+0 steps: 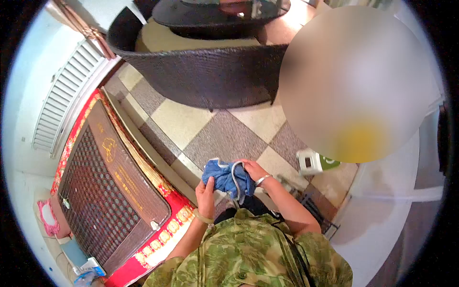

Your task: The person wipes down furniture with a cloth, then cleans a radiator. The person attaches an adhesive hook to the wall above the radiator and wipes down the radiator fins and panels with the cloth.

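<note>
A crumpled blue cloth (225,178) with a pale edging hangs between my two hands, in front of my body. My left hand (205,195) pinches its left side, thumb on top. At the upper right of the cloth, my right hand (253,171) has its fingers closed on it near the pale band. The folds hide parts of the fingers of both hands.
A bed with a brown mat (103,191) and red edging (162,241) lies left. Ahead stands a dark curved wicker sofa (205,76). A green and white box (316,162) sits on the tiled floor, right. A blurred area covers the upper right.
</note>
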Available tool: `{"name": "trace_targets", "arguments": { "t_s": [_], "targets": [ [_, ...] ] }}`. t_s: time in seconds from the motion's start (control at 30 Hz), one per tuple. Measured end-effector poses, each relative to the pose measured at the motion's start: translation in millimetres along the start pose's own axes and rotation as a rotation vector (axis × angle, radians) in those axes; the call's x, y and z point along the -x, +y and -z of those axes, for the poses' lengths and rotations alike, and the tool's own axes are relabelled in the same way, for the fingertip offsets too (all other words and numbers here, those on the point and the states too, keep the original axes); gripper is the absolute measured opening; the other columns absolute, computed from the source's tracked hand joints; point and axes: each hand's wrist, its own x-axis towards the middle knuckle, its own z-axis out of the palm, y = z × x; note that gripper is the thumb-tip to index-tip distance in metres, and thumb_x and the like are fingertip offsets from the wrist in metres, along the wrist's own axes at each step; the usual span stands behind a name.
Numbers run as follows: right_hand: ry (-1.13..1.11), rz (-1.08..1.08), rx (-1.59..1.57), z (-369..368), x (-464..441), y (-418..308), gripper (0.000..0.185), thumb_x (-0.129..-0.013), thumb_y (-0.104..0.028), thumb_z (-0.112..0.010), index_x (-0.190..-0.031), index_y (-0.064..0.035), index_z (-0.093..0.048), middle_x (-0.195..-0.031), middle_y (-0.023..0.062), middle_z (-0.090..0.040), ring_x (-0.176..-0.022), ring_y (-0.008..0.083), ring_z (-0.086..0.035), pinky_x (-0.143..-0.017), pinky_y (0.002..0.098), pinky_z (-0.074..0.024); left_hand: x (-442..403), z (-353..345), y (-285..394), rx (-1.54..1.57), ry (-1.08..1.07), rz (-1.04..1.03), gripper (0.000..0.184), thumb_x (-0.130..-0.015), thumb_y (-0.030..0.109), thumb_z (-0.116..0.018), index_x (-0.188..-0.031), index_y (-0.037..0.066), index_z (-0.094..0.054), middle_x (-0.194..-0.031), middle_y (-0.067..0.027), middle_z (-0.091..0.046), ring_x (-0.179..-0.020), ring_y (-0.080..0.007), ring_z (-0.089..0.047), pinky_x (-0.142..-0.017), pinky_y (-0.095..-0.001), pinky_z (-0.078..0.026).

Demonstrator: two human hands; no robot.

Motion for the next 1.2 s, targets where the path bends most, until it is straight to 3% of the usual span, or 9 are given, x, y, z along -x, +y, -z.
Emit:
{"name": "trace_targets", "arguments": {
  "t_s": [0.17, 0.3, 0.33, 0.47, 0.63, 0.7, 0.73, 0.9, 1.2],
  "targets": [
    [-0.087, -0.368, -0.547, -13, -2, -26, 0.057, -0.098, -0.048, -0.041, -0.133, -0.0031, -0.048, -0.128, 0.01, -0.057, -0.117, 0.0207, -0.054, -0.103, 0.0358, -0.0402, 14, -19, 44, 0.19, 0.192, -0.173, 0.021, -0.098, 0.014, -0.053, -0.112, -0.001, -0.059, -0.099, -0.0021, -0.066, -0.084, -0.0089, -0.06, -0.077, -0.0258, -0.05],
    [-0.218, -0.431, -0.581, -17, -65, -36, 0.064, -0.096, -0.054, -0.041, -0.133, -0.0018, -0.048, -0.127, 0.0107, -0.057, -0.117, 0.0225, -0.054, -0.102, 0.0377, -0.0399, -25, -29, 67, 0.228, 0.398, -0.251, 0.017, -0.098, 0.013, -0.054, -0.108, 0.001, -0.059, -0.091, 0.0002, -0.063, -0.078, -0.0065, -0.056, -0.072, -0.0231, -0.049],
    [-0.19, -0.448, -0.619, -34, -66, -58, 0.06, -0.093, -0.049, -0.052, -0.13, -0.0011, -0.049, -0.121, 0.0085, -0.06, -0.112, 0.0213, -0.056, -0.098, 0.0394, -0.0433, -33, -25, 64, 0.21, 0.419, -0.286, 0.015, -0.097, 0.012, -0.055, -0.105, 0.001, -0.059, -0.088, 0.0021, -0.06, -0.076, -0.0053, -0.052, -0.067, -0.0214, -0.046],
    [-0.389, -0.349, -0.18, -72, -105, -59, 0.042, -0.085, -0.021, -0.067, -0.119, 0.0005, -0.054, -0.11, 0.0067, -0.064, -0.098, 0.0177, -0.061, -0.09, 0.0359, -0.049, -54, 4, 97, 0.184, 0.454, -0.307, 0.01, -0.096, 0.012, -0.057, -0.098, 0.003, -0.061, -0.086, 0.0051, -0.058, -0.075, -0.0027, -0.048, -0.065, -0.0199, -0.043],
    [-0.271, -0.456, -0.166, -77, -185, -96, 0.041, -0.084, -0.021, -0.068, -0.117, 0.0005, -0.057, -0.104, 0.0073, -0.066, -0.094, 0.0191, -0.064, -0.085, 0.0344, -0.0505, -106, 81, 139, 0.2, 0.54, -0.357, 0.013, -0.095, 0.013, -0.057, -0.098, 0.002, -0.063, -0.084, 0.0049, -0.06, -0.072, -0.003, -0.05, -0.064, -0.0206, -0.043],
    [-0.14, -0.441, -0.197, -82, -225, -112, 0.041, -0.083, -0.023, -0.069, -0.115, 0.0002, -0.059, -0.104, 0.0091, -0.067, -0.093, 0.02, -0.064, -0.085, 0.0352, -0.051, -128, 113, 138, 0.076, 0.55, -0.292, 0.016, -0.095, 0.015, -0.057, -0.098, 0.001, -0.064, -0.082, 0.0032, -0.06, -0.072, -0.0034, -0.05, -0.063, -0.0209, -0.043],
    [-0.109, -0.471, -0.24, -85, -237, -125, 0.04, -0.081, -0.024, -0.071, -0.112, -0.0001, -0.061, -0.104, 0.01, -0.067, -0.094, 0.0208, -0.065, -0.086, 0.037, -0.0512, -138, 134, 124, 0.006, 0.565, -0.073, 0.022, -0.095, 0.02, -0.057, -0.104, 0.001, -0.062, -0.083, -0.0004, -0.061, -0.069, -0.0062, -0.053, -0.061, -0.0225, -0.044],
    [0.051, -0.405, -0.274, -114, -321, -162, 0.046, -0.079, -0.017, -0.071, -0.117, 0.0053, -0.055, -0.104, 0.0124, -0.065, -0.093, 0.0228, -0.064, -0.085, 0.038, -0.0517, -184, 201, 88, -0.014, 0.444, 0.037, 0.033, -0.095, 0.027, -0.056, -0.12, 0.005, -0.055, -0.089, -0.0065, -0.065, -0.068, -0.0106, -0.06, -0.06, -0.0248, -0.048],
    [-0.182, -0.164, 0.069, -154, -471, -238, 0.038, -0.081, -0.009, -0.066, -0.117, 0.0003, -0.059, -0.101, 0.0037, -0.065, -0.088, 0.0148, -0.061, -0.083, 0.0315, -0.0495, -290, 279, 140, -0.013, 0.417, 0.132, 0.025, -0.096, 0.028, -0.056, -0.11, 0.008, -0.062, -0.083, -0.0018, -0.065, -0.065, -0.0072, -0.057, -0.056, -0.0215, -0.046]
  ]
}}
